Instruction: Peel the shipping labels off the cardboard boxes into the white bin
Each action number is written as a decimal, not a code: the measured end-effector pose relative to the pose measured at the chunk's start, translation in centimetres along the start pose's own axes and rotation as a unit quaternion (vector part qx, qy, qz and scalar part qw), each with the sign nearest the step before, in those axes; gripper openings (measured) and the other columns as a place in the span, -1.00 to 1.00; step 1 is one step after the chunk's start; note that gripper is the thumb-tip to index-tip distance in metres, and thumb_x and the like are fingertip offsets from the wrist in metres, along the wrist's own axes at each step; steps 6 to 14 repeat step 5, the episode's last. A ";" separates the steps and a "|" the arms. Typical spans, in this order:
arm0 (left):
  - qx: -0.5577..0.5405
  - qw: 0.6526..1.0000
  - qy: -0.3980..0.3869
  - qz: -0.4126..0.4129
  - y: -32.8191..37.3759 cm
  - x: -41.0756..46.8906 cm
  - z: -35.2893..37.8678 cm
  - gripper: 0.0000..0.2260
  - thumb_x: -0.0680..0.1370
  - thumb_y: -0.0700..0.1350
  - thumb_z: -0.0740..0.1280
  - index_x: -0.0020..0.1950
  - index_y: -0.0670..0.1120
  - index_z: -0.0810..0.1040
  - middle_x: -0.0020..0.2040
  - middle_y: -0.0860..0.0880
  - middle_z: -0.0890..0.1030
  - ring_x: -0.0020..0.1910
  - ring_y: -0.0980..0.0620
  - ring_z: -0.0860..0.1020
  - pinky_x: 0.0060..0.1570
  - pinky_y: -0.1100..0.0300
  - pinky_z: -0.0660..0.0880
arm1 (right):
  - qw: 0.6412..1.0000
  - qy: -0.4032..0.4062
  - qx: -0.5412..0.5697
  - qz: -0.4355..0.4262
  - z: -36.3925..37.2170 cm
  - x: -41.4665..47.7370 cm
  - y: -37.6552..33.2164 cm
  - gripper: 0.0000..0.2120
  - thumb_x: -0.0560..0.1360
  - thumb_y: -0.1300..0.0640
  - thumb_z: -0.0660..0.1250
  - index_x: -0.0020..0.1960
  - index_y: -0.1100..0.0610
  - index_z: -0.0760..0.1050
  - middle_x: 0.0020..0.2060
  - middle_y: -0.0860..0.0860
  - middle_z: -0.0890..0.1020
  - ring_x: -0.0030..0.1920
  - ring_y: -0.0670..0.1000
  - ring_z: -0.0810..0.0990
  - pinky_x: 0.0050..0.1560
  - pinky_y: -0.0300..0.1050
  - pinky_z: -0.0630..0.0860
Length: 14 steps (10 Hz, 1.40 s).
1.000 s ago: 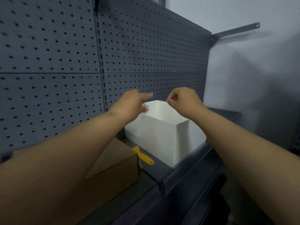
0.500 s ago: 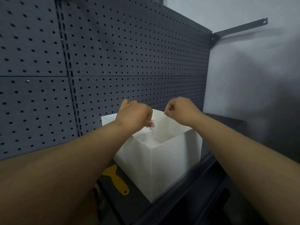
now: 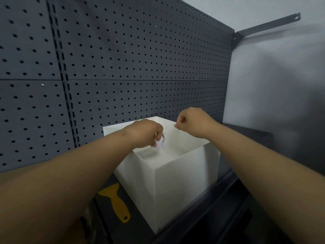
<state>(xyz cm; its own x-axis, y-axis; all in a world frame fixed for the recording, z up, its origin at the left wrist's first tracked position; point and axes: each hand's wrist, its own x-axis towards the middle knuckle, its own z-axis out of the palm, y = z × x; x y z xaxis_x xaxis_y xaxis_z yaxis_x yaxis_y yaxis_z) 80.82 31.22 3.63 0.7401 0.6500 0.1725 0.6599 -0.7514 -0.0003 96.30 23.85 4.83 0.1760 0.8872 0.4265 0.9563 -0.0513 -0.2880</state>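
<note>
The white bin [image 3: 182,187] stands open-topped on the dark shelf, in front of the pegboard. My left hand [image 3: 146,132] hangs over the bin's mouth with its fingers pointing down, pinched on a small crumpled white label scrap [image 3: 160,144] just inside the rim. My right hand [image 3: 190,122] is a closed fist above the bin's far right rim, and nothing shows in it. No cardboard box is clearly in view; my left forearm covers the lower left.
A yellow plastic scraper [image 3: 117,202] lies on the shelf left of the bin, handle toward me. The dark pegboard [image 3: 123,67] rises right behind the bin. A grey wall with a metal bracket [image 3: 267,26] is on the right. The shelf's front edge [image 3: 211,205] runs diagonally below the bin.
My left hand has dropped lower, over the bin's opening, its fingers now turned downward with the scrap. The right fist stays near the far rim. The cardboard box has left the view.
</note>
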 end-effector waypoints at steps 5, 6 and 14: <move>0.000 0.999 0.022 -0.045 -0.4 -1.7 -1.2 -0.60 0.60 0.10 0.09 -0.06 -0.11 0.62 -0.08 -0.05 0.59 -0.07 -0.06 0.54 0.04 0.03 0.49 | 1.000 -0.013 0.019 0.012 0.3 -0.3 -0.4 -0.65 0.52 -0.03 0.29 -0.11 0.27 0.61 -0.27 -0.01 0.66 -0.23 0.07 0.59 -0.18 -0.14 0.49; 0.000 0.999 0.022 -0.045 -0.4 -1.7 -1.2 -0.60 0.60 0.10 0.09 -0.06 -0.11 0.62 -0.08 -0.05 0.59 -0.07 -0.06 0.54 0.04 0.03 0.49 | 1.000 -0.013 0.019 0.012 0.3 -0.3 -0.4 -0.65 0.52 -0.03 0.29 -0.11 0.27 0.61 -0.27 -0.01 0.66 -0.23 0.07 0.59 -0.18 -0.14 0.49; 0.000 0.999 0.022 -0.045 -0.4 -1.7 -1.2 -0.60 0.60 0.10 0.09 -0.06 -0.11 0.62 -0.08 -0.05 0.59 -0.07 -0.06 0.54 0.04 0.03 0.49 | 1.000 -0.013 0.019 0.012 0.3 -0.3 -0.4 -0.65 0.52 -0.03 0.29 -0.11 0.27 0.61 -0.27 -0.01 0.66 -0.23 0.07 0.59 -0.18 -0.14 0.49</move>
